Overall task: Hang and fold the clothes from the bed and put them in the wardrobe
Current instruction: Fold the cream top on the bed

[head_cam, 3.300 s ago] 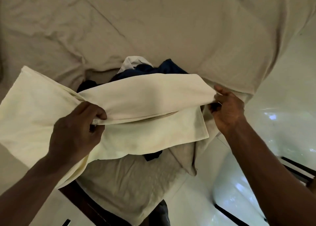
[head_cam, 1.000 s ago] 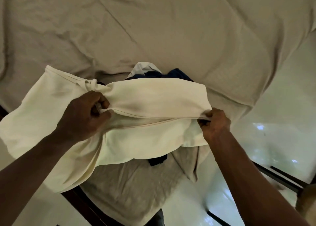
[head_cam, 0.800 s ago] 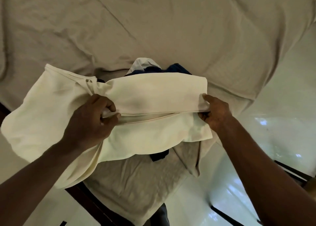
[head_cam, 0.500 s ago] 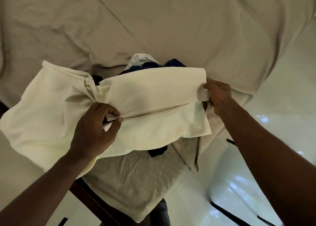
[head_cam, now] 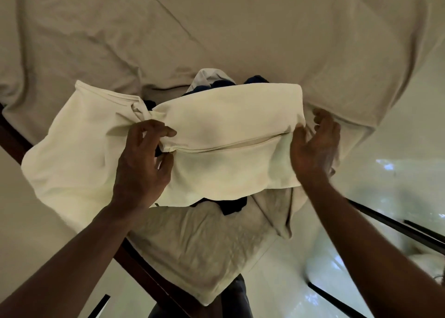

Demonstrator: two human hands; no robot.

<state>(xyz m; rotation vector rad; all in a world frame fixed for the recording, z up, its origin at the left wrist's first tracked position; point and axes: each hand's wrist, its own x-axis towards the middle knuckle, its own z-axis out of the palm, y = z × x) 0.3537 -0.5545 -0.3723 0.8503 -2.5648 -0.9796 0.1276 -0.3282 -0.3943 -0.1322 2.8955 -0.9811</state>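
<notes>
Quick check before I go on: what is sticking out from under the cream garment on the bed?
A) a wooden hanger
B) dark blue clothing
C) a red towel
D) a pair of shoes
B: dark blue clothing shows past both the near edge and the far edge of the cream garment, which lies spread over it.

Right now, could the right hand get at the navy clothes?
Probably not directly: the cream garment covers most of the navy clothes, only edges showing. The right hand, open at the garment's right end, must lift it first.
</notes>
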